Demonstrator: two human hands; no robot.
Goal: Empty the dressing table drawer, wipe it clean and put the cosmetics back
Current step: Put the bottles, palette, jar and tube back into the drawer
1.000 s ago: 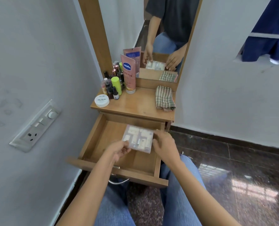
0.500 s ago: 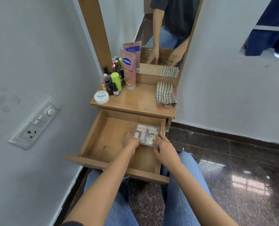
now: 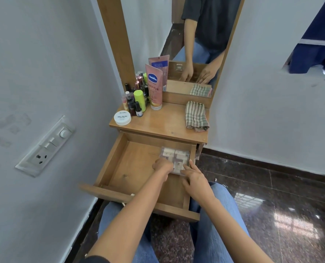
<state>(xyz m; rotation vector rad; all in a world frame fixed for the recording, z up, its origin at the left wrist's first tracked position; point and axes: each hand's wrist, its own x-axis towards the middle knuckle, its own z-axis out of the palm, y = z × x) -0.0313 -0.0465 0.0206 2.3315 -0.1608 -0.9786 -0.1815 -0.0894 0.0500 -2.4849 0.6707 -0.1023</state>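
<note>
The right hand (image 3: 194,180) is laid flat on the clear box (image 3: 177,157), likely to slide it snug into the far right corner of the drawer (image 3: 110,162). The left hand (image 3: 162,165) is curled at its edge; a grip cannot be told.

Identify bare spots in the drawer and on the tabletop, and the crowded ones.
Free: drawer floor left of the left hand; tabletop between nail polish tub and striped cloth. Crowded: tabletop's back left, bottles and Vaseline tube; drawer's back right, clear case and right hand.
</note>
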